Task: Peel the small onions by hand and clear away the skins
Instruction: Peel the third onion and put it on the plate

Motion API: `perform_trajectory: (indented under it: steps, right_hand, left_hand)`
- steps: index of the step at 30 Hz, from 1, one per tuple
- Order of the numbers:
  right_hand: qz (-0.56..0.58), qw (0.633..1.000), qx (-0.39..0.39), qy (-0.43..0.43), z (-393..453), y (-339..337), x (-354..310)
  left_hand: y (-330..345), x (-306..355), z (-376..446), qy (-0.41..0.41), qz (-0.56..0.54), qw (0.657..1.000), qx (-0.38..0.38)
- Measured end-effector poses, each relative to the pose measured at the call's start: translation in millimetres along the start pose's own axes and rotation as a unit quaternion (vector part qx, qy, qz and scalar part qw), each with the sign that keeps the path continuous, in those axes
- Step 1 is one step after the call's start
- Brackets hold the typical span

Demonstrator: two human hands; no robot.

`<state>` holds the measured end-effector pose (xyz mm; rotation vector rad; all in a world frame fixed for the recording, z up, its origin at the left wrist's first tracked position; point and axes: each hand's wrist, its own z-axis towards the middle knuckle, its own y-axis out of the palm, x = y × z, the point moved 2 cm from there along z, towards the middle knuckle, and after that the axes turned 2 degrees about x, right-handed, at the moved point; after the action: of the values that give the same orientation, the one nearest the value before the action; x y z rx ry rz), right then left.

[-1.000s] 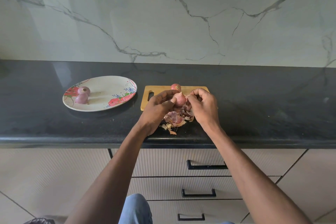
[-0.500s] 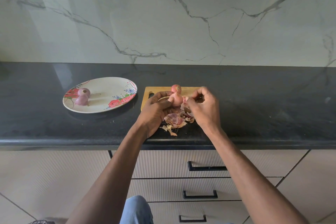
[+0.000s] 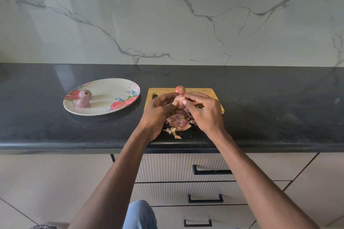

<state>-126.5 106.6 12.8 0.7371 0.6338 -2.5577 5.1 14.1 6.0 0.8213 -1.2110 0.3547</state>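
My left hand (image 3: 160,111) grips a small pink onion (image 3: 179,102) above the wooden cutting board (image 3: 204,91). The fingertips of my right hand (image 3: 203,110) pinch at the onion's skin from the right. A pile of loose onion skins (image 3: 179,123) lies on the counter under both hands, at the board's near edge. Another small onion (image 3: 180,90) with its skin on sits at the far edge of the board. Two purple peeled onions (image 3: 84,98) lie on the left side of the floral plate (image 3: 111,89).
The black counter (image 3: 270,108) runs the full width, with a marble wall behind. Its front edge is just below the skins. Drawers with black handles (image 3: 212,172) are under the counter. My knee in blue fabric (image 3: 139,214) shows at the bottom.
Both hands have shifted slightly on the onion and turned it. My right fingers moved from beside the onion to its top, pinching the skin.
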Motion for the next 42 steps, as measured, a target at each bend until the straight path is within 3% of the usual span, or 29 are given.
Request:
perform_trajectory:
  steps: [11,17,29,42]
  right_hand:
    - [0.044,0.998,0.014,0.048,-1,-2,-1]
    - [0.050,0.998,0.003,0.028,-3,-4,-10]
    - [-0.090,0.993,0.026,-0.065,-3,4,0]
    - [-0.132,0.986,0.018,-0.098,-6,8,-3]
  left_hand:
    - [5,3,-4,0.008,0.009,1.000,-0.006]
    - [4,3,-4,0.010,0.021,1.000,-0.006]
    - [0,-2,1,0.035,0.061,0.998,-0.003]
    - [-2,-4,5,0.018,0.033,0.999,0.007]
